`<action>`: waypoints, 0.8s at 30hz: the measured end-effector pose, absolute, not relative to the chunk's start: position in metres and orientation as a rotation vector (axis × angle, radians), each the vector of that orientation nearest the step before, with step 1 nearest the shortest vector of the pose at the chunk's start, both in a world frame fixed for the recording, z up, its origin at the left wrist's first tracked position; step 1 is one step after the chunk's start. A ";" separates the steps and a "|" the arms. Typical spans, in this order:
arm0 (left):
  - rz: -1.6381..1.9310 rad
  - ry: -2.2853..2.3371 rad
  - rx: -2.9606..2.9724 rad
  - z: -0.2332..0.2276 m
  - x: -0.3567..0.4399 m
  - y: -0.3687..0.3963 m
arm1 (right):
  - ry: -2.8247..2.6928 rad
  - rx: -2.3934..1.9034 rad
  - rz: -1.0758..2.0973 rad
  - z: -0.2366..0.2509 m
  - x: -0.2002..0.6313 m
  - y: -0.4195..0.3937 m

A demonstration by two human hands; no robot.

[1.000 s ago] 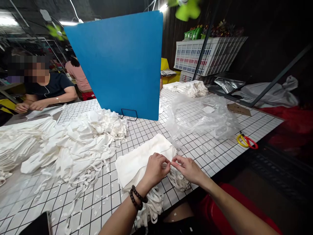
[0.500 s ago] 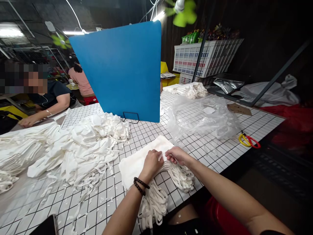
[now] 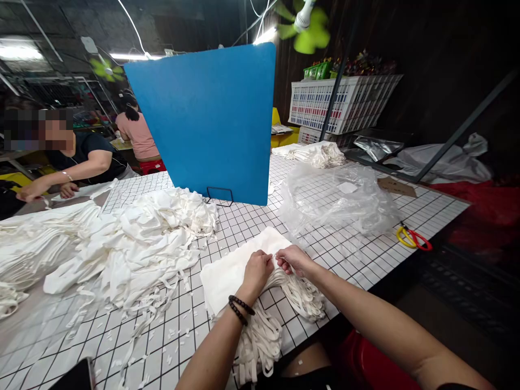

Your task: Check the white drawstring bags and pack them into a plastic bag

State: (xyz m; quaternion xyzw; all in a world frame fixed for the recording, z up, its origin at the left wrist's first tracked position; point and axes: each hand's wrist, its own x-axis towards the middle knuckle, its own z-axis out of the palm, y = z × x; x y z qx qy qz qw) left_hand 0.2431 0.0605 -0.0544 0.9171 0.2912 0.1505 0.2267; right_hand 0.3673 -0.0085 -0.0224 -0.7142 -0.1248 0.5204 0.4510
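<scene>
Both hands, left [image 3: 257, 269] and right [image 3: 296, 259], are pinching a strap at the edge of the cloth stack [image 3: 235, 268], pressing it down on the surface [image 3: 252, 216] so it is staying flat.

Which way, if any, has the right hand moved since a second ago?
Yes. The right hand moved away from the table edge, onto the white cloth stack.

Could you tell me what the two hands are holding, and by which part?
Both the left hand and right hand pinch the near edge of the flat white fabric stack, where the straps begin.
</scene>
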 end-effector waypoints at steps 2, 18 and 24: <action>0.413 0.795 2.532 -0.054 0.243 0.060 | -0.306 -1.752 1.278 -0.023 0.366 -0.009; 0.368 0.792 2.588 -0.054 0.241 0.058 | -0.417 -1.726 1.206 -0.032 0.362 -0.009; 0.370 0.797 2.606 -0.054 0.242 0.058 | -0.465 -1.761 1.210 -0.034 0.368 -0.008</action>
